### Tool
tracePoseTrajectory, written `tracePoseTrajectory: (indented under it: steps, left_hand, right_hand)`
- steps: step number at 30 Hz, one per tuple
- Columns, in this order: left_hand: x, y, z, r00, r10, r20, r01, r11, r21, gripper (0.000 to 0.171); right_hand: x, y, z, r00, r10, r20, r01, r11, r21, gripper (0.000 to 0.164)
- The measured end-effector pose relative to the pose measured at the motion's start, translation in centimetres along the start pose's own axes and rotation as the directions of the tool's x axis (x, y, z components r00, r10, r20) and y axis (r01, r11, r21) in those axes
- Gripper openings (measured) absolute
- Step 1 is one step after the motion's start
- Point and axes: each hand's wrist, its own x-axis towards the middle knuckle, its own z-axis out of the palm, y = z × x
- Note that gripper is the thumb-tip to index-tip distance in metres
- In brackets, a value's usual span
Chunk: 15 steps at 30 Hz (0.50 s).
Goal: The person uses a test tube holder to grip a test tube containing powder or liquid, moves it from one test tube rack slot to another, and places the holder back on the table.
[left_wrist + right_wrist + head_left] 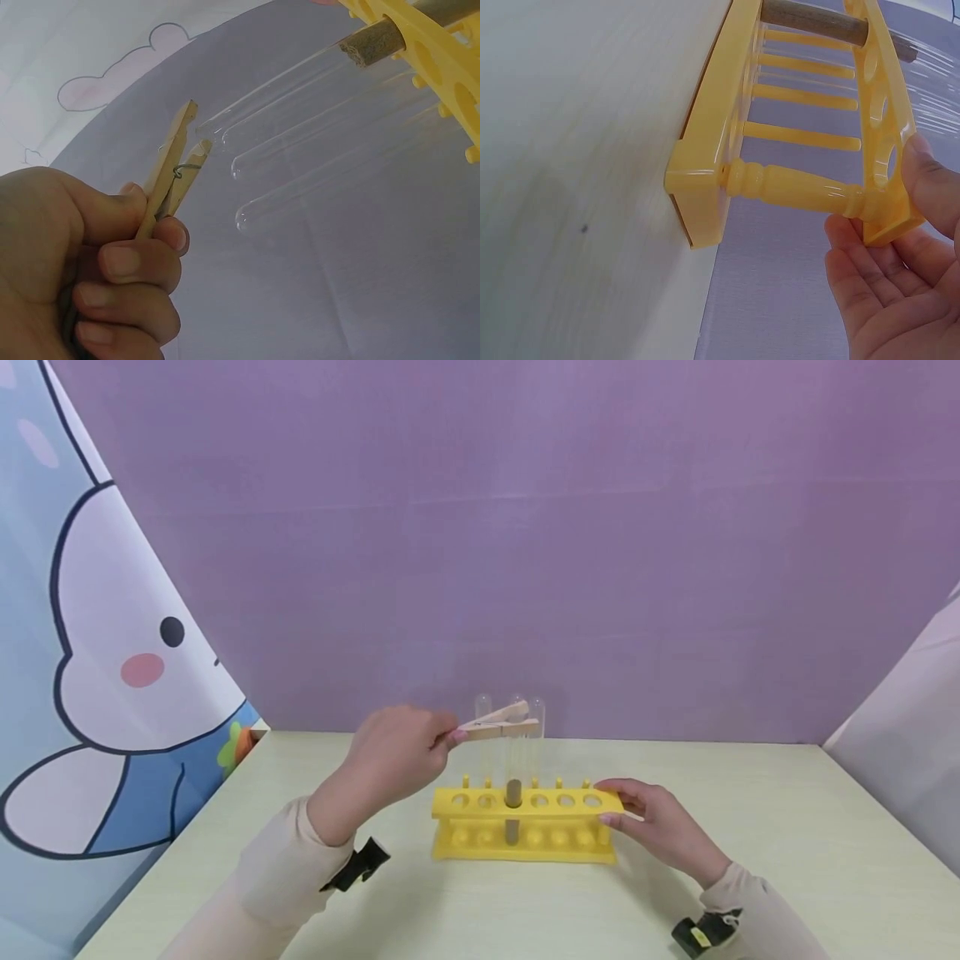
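My left hand [401,752] grips a wooden test tube clamp [174,172] between thumb and curled fingers, its jaws spread apart. They stand at the mouth of a clear test tube [274,88]; whether they touch the glass I cannot tell. This tube is upright in a yellow test tube rack [465,852], with a brown plug of material [513,793] in its lower part. At the rack's right end, my right hand [663,827] holds the top plate, thumb on one side and fingers on the other, as the right wrist view shows.
Behind the rack's top plate, several empty test tubes [483,752] stand upside down on pegs [810,136], round ends up. The rack rests on a pale tabletop [375,910]. A purple backdrop [600,568] rises behind, and a cartoon-printed cloth [112,610] hangs at the left.
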Motion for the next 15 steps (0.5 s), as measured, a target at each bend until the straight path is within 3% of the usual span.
tracePoseTrajectory:
  steps: [15]
  left_hand:
    - [0.20, -0.06, 0.50, 1.000, -0.008, 0.002, 0.008, 1.000, 0.002, 0.027]
  right_hand:
    - [0.06, 0.35, 0.05, 1.000, -0.018, -0.001, 0.018, 1.000, 0.015, 0.040]
